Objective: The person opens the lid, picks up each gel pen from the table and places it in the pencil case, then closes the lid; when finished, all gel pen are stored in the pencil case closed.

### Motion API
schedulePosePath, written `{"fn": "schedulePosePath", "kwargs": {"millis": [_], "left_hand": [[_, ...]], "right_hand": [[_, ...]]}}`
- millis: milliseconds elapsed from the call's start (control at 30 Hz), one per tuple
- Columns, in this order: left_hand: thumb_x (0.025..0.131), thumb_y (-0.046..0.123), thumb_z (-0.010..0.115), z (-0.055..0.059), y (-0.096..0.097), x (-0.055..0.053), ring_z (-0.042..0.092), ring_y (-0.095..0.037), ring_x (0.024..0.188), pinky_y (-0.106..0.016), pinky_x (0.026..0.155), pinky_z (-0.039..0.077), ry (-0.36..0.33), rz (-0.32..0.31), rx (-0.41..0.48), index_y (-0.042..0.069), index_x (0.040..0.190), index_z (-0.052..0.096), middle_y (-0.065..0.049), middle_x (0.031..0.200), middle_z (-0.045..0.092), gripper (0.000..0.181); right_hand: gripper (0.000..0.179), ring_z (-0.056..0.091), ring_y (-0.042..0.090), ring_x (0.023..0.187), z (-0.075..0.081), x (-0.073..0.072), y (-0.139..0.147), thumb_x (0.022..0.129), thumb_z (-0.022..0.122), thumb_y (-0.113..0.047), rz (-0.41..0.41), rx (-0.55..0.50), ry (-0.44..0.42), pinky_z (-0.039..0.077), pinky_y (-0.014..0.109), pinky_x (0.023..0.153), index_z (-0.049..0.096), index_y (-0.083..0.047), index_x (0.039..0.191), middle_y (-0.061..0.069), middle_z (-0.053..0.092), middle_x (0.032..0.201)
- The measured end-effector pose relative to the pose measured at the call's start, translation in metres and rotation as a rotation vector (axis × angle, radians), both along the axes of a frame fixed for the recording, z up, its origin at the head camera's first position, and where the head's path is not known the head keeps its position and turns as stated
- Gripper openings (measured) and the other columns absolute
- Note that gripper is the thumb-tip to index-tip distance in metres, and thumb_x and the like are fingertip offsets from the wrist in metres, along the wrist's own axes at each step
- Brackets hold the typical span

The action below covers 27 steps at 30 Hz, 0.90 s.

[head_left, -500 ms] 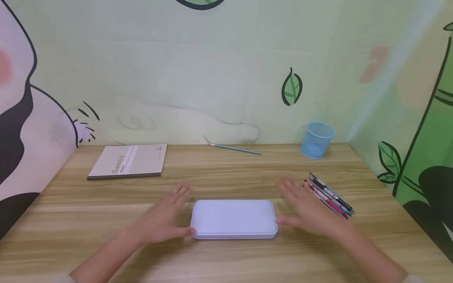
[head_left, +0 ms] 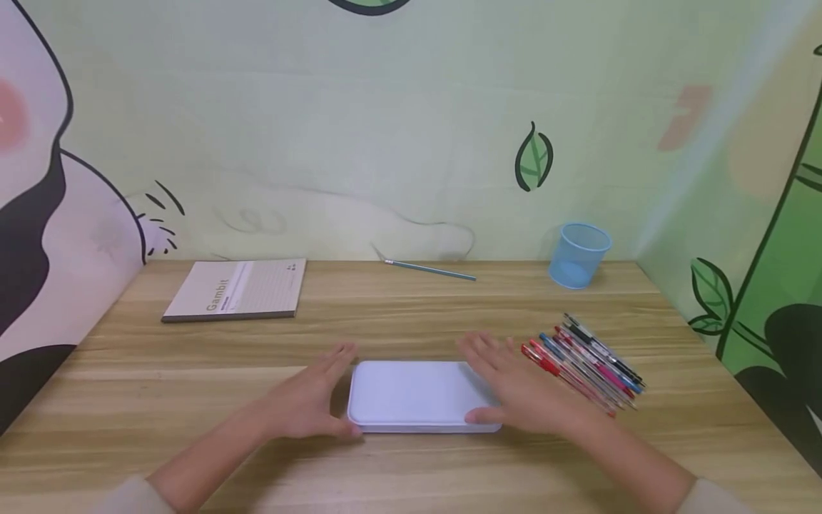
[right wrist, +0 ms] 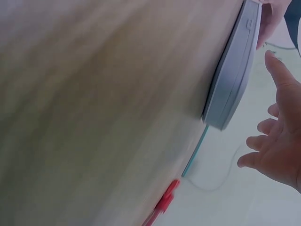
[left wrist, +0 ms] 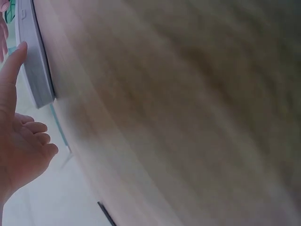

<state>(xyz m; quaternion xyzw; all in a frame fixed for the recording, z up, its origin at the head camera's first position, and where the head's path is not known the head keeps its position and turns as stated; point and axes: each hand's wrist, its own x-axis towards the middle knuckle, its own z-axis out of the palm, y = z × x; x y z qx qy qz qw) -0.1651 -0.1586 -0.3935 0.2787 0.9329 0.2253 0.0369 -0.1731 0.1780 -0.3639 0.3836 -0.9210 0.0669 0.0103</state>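
Observation:
A white, closed, flat rectangular case, like a pencil box, lies on the wooden table in front of me. My left hand is at its left end, fingers extended forward and thumb by the front left corner. In the left wrist view the thumb overlaps the case's side; contact is hard to tell. Over the case's right end hovers my right hand, fingers spread and thumb stretched out. The right wrist view shows that hand apart from the case, gripping nothing.
Several pens, red, blue, black and pink, lie in a slanted row right of the case. Further back are a notebook at left, a thin blue brush or pencil by the wall, and a blue mesh cup at right.
My right hand has moved left from beside the case to above its right end, uncovering more pens. The left hand has barely shifted, and the case stays put.

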Motion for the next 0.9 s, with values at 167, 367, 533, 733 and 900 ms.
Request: {"fn": "schedulePosePath", "kwargs": {"millis": [167,367,533,733,900], "left_hand": [[0.062,0.055,0.077,-0.005,0.002,-0.002,0.019,-0.038,0.133,-0.049,0.105,0.018,-0.047,-0.003,0.018,-0.004,0.142,0.026,-0.028,0.145,0.021,0.112],[0.062,0.056,0.077,-0.009,0.006,-0.004,0.021,-0.039,0.133,-0.048,0.106,0.016,-0.049,-0.001,0.013,-0.004,0.141,0.028,-0.028,0.144,0.024,0.111],[0.064,0.054,0.077,-0.008,0.009,-0.001,0.025,-0.042,0.130,-0.050,0.105,0.019,-0.051,0.020,0.010,-0.003,0.141,0.029,-0.027,0.143,0.027,0.108],[0.065,0.050,0.078,-0.010,0.010,0.001,0.027,-0.047,0.127,-0.050,0.103,0.021,-0.051,0.036,0.019,-0.001,0.141,0.029,-0.028,0.142,0.029,0.104],[0.065,0.048,0.078,-0.012,0.011,0.001,0.027,-0.047,0.127,-0.050,0.103,0.024,-0.062,0.054,0.025,0.002,0.141,0.029,-0.026,0.142,0.029,0.101]], "right_hand": [[0.094,0.011,0.032,0.137,-0.003,0.002,-0.013,0.080,0.057,-0.060,0.043,0.004,-0.024,0.017,0.056,0.103,0.020,-0.005,0.147,0.015,0.015,0.151],[0.094,0.014,0.035,0.136,-0.004,0.005,-0.028,0.078,0.064,-0.054,0.099,0.007,-0.053,0.018,0.055,0.103,0.023,-0.004,0.146,0.016,0.015,0.151],[0.094,0.015,0.032,0.136,-0.006,0.008,-0.039,0.079,0.062,-0.056,0.123,0.052,-0.086,0.016,0.051,0.105,0.022,-0.007,0.147,0.014,0.017,0.151],[0.089,0.015,0.029,0.137,-0.009,0.013,-0.051,0.081,0.059,-0.056,0.156,0.109,-0.066,0.019,0.048,0.106,0.024,-0.006,0.146,0.013,0.019,0.151],[0.079,0.023,0.028,0.135,-0.010,0.017,-0.056,0.085,0.056,-0.053,0.172,0.159,0.024,0.024,0.044,0.105,0.034,-0.003,0.142,0.013,0.029,0.147]]}}
